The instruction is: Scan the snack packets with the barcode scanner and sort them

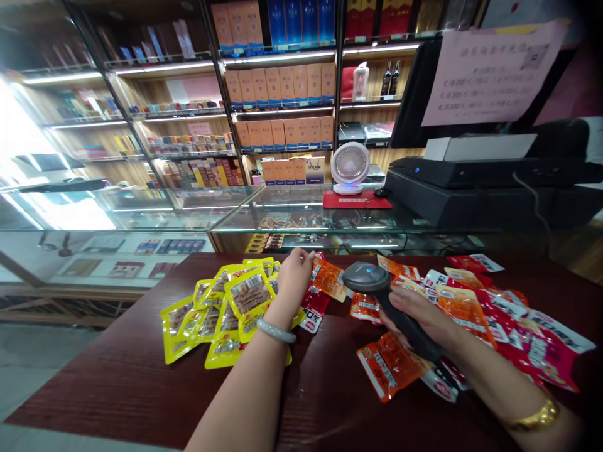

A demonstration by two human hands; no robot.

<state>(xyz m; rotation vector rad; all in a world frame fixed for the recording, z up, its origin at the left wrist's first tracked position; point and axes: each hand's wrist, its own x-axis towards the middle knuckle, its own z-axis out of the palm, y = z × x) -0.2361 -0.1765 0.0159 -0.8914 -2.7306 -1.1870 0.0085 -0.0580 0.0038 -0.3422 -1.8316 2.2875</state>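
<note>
My right hand (419, 314) is wrapped round the handle of a black barcode scanner (367, 277), whose head points left. With its fingers pinched, my left hand (296, 274) grips an orange snack packet (330, 279) by its left end, close in front of the scanner head. Beneath that lies a red packet (315, 306). A heap of yellow snack packets (249, 292) is to the left of my left wrist. Orange and red packets (464, 307) spread around and beyond my right hand, and one orange packet (391, 367) rests below the scanner.
The packets lie on a dark red-brown table (127, 383). Behind it stands a glass counter (282, 207) with a small white fan (350, 166) on a red mat. At the right are a black cash register (471, 194) and a screen with a pink notice (492, 75). Stocked shelves line the back.
</note>
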